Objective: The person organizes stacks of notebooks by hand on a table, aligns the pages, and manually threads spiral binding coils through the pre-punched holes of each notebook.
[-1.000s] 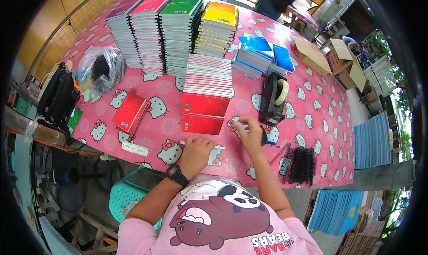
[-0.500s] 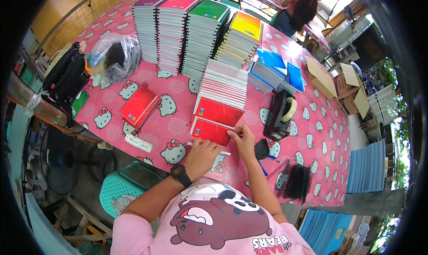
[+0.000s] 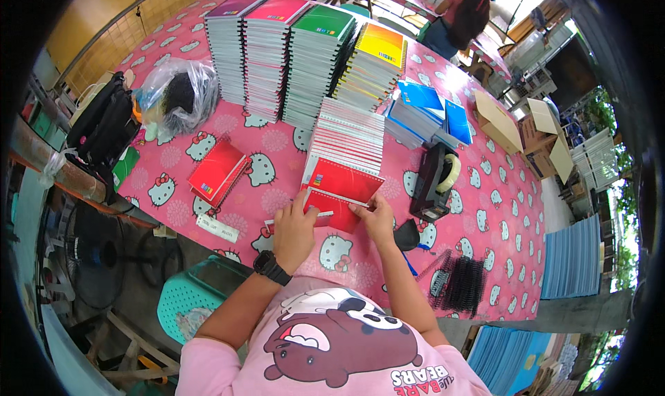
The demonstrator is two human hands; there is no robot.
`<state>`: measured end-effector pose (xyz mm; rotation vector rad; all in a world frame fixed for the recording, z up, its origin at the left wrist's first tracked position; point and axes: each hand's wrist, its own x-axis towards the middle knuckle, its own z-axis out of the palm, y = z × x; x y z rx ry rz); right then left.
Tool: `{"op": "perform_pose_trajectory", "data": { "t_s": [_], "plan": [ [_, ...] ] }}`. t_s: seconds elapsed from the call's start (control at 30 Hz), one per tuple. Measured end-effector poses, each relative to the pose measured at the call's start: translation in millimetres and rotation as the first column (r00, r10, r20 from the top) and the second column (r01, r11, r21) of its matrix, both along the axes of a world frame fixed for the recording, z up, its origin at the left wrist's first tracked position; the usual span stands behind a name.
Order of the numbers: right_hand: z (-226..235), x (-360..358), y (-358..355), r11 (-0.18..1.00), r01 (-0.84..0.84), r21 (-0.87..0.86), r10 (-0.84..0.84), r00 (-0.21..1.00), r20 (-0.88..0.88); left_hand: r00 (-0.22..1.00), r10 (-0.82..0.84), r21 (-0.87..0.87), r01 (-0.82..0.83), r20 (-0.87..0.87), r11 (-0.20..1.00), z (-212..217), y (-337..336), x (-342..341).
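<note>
A loose red notebook cover or thin red notebook (image 3: 341,219) lies at the near end of a leaning row of red spiral notebooks (image 3: 346,179). Over its left part is my left hand (image 3: 294,233), fingers bent, with a narrow white strip (image 3: 323,217) poking out on both sides of it. The fingertips rest by the red piece's left edge. My right hand (image 3: 376,221) pinches the right edge of that red piece between thumb and fingers. To the left, a few red notebooks (image 3: 218,173) lie in a small pile.
Tall stacks of purple, pink, green (image 3: 322,25) and yellow notebooks stand behind, with blue notebooks (image 3: 422,105) at right. A black tape dispenser (image 3: 433,185), black spiral coils (image 3: 463,285), a plastic bag (image 3: 180,95) and a labelled strip (image 3: 218,228) share the pink tablecloth. Another person (image 3: 460,22) is far back.
My left hand has moved left and slightly up, and the white strip has shifted left with it. My right hand stays at the red piece's right edge.
</note>
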<state>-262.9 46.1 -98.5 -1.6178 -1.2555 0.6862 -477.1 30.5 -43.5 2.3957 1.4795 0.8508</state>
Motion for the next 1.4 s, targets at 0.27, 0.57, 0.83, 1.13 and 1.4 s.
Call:
{"op": "perform_pose_trajectory", "data": {
  "t_s": [0.27, 0.57, 0.83, 1.13, 1.4],
  "plan": [
    [5.3, -2.0, -8.8, 1.000, -0.005, -0.022, 0.003, 0.996, -0.090, 0.999, -0.004, -0.051, 0.002, -0.038, 0.999, -8.1, 8.2, -3.1],
    [31.8, -6.0, -29.2, 0.981, -0.182, -0.071, 0.129, 0.876, -0.464, 0.998, -0.054, -0.041, 0.055, 0.013, 0.998, -7.2, 5.5, -5.5],
    [48.4, -11.4, -37.3, 0.956, -0.288, -0.051, 0.225, 0.835, -0.502, 0.991, -0.089, 0.002, 0.090, 0.102, 0.996, -6.0, 9.6, -10.8],
    [39.1, -11.1, -37.4, 0.975, -0.219, 0.039, 0.210, 0.852, -0.480, 0.979, -0.116, -0.125, 0.138, 0.168, 0.982, -8.6, 17.1, -14.8],
    [28.9, -3.3, -46.5, 0.974, -0.227, 0.008, 0.193, 0.806, -0.560, 0.919, -0.293, -0.254, 0.360, 0.265, 0.898, -14.8, 21.8, -29.6]
  ]
}}
